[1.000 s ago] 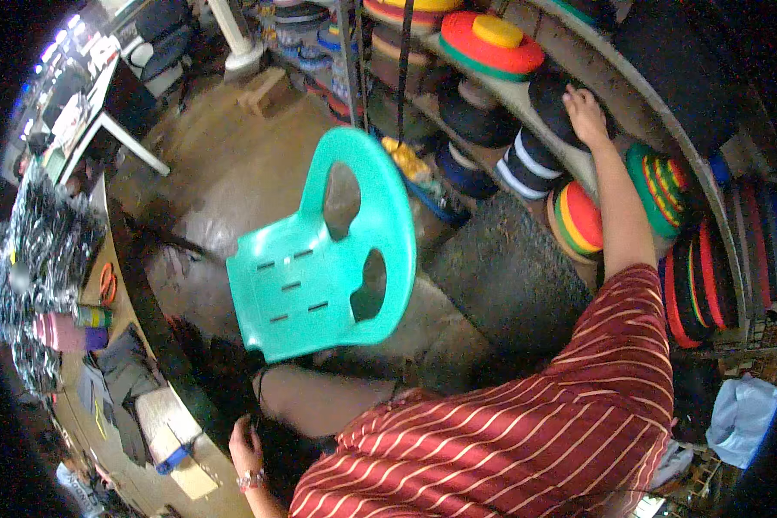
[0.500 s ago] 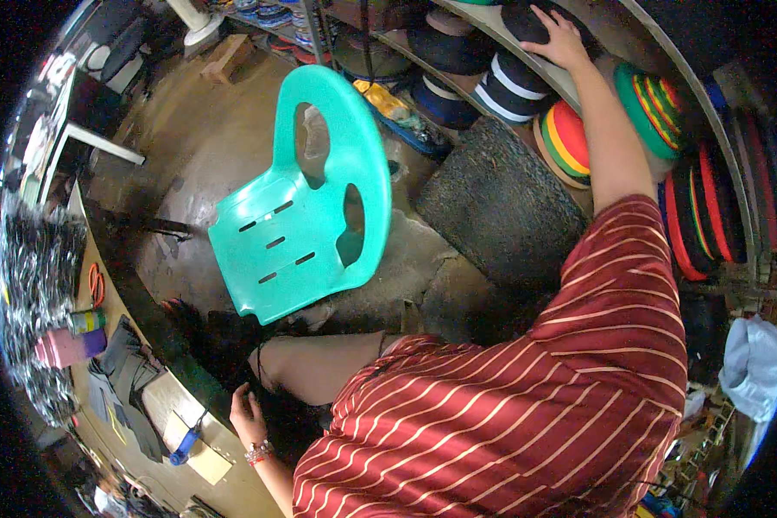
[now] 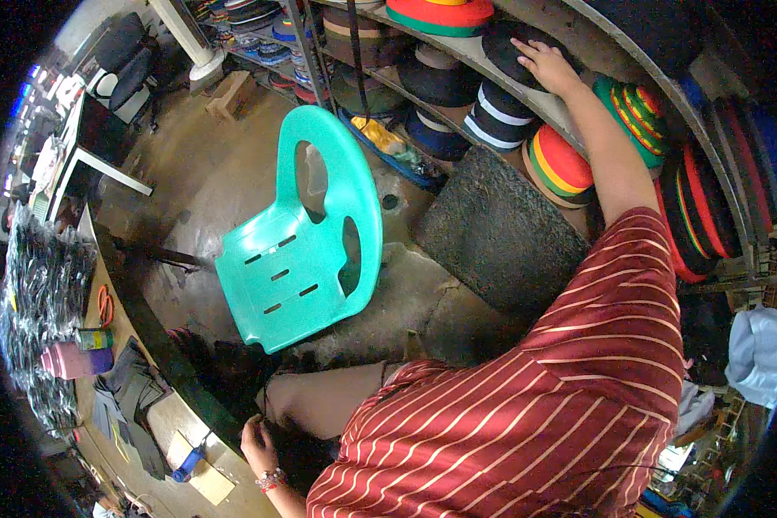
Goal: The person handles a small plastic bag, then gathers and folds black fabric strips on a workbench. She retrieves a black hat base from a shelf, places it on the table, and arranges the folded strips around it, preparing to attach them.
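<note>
My right arm stretches to the shelf at the upper right. There my right hand (image 3: 546, 67) lies with its fingers extended on a wide black roll of banding (image 3: 502, 53), not wrapped round it. Close to that forearm sit a red, yellow and green striped roll (image 3: 563, 162) and a green roll with striped rings (image 3: 632, 125). Beside the workbench edge (image 3: 220, 442) hangs my left hand (image 3: 257, 445), a bracelet at its wrist. Its fingers are loosely bent and apart, with nothing seen in them.
A green plastic chair (image 3: 289, 281) stands on the floor ahead, with a dark slab-like surface (image 3: 501, 229) right of it. More rolls, such as a red and green one (image 3: 440, 15), fill the shelves. Orange-handled scissors (image 3: 105, 304) and dark cloth (image 3: 134, 393) lie on the bench.
The view has shifted, so the chair and shelves appear lower. My right hand stays at the black roll, its fingers less widely spread. My left hand remains by the bench.
</note>
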Tool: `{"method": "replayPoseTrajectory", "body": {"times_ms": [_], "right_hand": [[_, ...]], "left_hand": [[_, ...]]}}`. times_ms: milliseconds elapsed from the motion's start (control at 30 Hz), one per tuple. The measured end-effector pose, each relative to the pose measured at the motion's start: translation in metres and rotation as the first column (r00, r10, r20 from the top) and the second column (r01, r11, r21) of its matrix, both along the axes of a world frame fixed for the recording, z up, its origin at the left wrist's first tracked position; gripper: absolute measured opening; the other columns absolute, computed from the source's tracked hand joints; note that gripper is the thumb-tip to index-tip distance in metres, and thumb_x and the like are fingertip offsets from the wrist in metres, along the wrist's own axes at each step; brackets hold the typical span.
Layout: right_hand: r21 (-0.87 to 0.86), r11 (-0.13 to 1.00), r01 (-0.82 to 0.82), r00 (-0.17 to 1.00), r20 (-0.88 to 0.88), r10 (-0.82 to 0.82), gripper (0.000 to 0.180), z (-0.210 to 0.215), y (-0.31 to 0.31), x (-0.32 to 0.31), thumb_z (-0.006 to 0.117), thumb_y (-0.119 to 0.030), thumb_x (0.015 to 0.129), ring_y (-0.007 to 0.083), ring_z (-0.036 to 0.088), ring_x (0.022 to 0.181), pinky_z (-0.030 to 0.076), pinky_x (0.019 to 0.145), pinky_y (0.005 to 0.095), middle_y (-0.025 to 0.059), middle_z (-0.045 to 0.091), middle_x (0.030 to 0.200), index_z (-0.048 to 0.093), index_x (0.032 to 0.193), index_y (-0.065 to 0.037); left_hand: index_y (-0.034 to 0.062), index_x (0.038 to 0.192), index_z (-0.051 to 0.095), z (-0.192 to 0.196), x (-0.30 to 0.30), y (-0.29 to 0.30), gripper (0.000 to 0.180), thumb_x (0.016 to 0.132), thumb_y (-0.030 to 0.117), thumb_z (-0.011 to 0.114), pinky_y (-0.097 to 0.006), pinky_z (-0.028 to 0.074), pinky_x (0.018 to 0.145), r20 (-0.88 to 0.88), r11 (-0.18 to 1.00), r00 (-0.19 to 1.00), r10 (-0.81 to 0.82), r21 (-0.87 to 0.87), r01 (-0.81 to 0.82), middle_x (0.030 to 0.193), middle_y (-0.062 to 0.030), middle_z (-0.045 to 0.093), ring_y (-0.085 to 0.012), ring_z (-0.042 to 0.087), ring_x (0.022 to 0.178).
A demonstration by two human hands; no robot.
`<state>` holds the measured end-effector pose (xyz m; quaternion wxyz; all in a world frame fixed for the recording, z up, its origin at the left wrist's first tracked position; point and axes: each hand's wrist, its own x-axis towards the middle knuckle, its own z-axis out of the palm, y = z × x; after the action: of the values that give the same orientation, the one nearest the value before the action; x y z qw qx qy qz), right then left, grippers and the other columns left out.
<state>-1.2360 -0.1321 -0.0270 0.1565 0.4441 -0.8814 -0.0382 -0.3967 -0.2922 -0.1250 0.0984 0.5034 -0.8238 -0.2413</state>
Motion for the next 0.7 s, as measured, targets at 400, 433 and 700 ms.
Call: {"method": "replayPoseTrajectory", "body": {"times_ms": [400, 433, 700], "right_hand": [[-0.130, 0.989, 0.074, 0.995, 0.081, -0.063, 0.065, 0.009, -0.004, 0.017, 0.067, -0.024, 0.077, 0.0359, 0.046, 0.117, 0.038, 0.100, 0.0402, 0.0178, 0.045, 0.132, 0.039, 0.135, -0.015], [-0.148, 0.985, 0.088, 0.995, 0.057, -0.080, 0.064, 0.008, -0.005, 0.016, 0.067, -0.024, 0.078, 0.0356, 0.046, 0.117, 0.038, 0.100, 0.0399, 0.0180, 0.045, 0.132, 0.039, 0.135, -0.015], [-0.025, 0.896, 0.444, 0.895, -0.038, -0.444, 0.061, 0.001, -0.014, 0.046, 0.057, -0.030, 0.085, 0.0334, 0.038, 0.126, 0.037, 0.101, 0.0460, 0.0080, 0.033, 0.143, 0.030, 0.139, -0.025]], "left_hand": [[-0.0021, 0.102, 0.059, 0.001, 0.003, 0.006, 0.020, 0.084, 0.004, 0.054, -0.038, 0.050, 0.074, -0.012, 0.999, 0.999, -0.032, -0.028, 0.032, 0.094, -0.0190, 0.063, -0.0330, 0.063, 0.084], [-0.0023, 0.101, 0.059, 0.000, 0.003, 0.006, 0.020, 0.084, 0.005, 0.054, -0.038, 0.050, 0.074, -0.028, 1.000, 1.000, -0.003, 0.022, 0.003, 0.094, -0.0193, 0.063, -0.0334, 0.062, 0.085], [-0.0032, 0.101, 0.058, -0.001, -0.002, 0.002, 0.021, 0.082, 0.005, 0.054, -0.039, 0.047, 0.079, 0.002, 1.000, 1.000, -0.015, 0.001, 0.015, 0.096, -0.0203, 0.062, -0.0365, 0.059, 0.091]]}}
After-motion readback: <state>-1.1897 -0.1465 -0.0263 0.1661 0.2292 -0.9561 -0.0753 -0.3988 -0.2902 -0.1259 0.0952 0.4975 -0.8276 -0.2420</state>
